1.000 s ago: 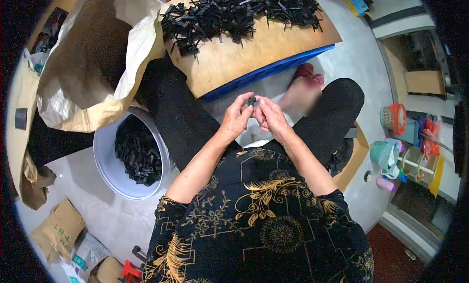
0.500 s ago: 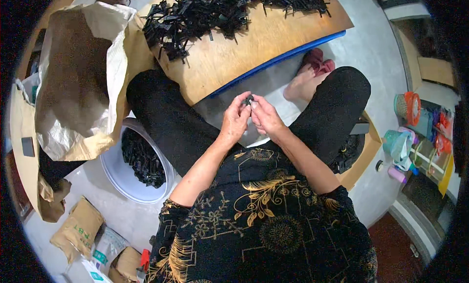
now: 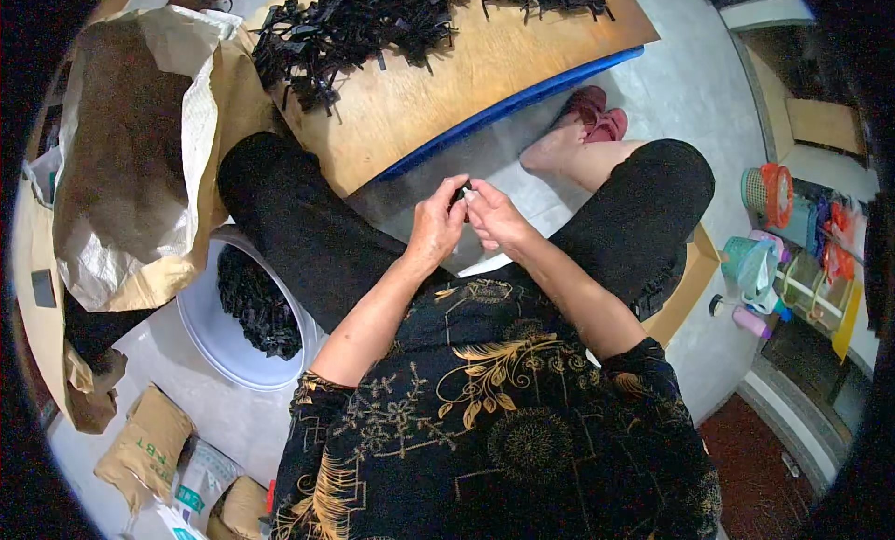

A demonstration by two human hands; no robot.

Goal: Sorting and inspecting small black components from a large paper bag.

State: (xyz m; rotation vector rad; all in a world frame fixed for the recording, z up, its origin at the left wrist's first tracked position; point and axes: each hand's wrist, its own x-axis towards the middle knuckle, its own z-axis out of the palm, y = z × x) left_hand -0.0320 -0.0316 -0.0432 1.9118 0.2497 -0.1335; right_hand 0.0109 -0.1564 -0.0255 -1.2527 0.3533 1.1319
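Observation:
Above my lap, my left hand (image 3: 435, 225) pinches a small black plastic piece (image 3: 460, 194) between thumb and fingers. My right hand (image 3: 499, 221) closes on the same piece from the other side, its fingertips meeting those of the left. Something whitish shows at the right fingertips; I cannot make out what it is. The fingers cover most of the piece, so its exact shape is hidden. Beyond my hands, a heap of thin black plastic parts (image 3: 373, 32) lies along the far side of a wooden board (image 3: 410, 120).
By my left knee stands a white tub (image 3: 200, 339) holding black pieces (image 3: 256, 302). Behind it is a large open woven sack (image 3: 130, 158). A cardboard box (image 3: 687, 283) sits beside my right leg. Filled bags (image 3: 149, 437) lie at the lower left; baskets (image 3: 769, 200) stand at the right.
My whole view has shifted slightly, so the board, sack and tub appear further left. Both hands still grip the black piece, with the right hand turned a little and its fingers more extended.

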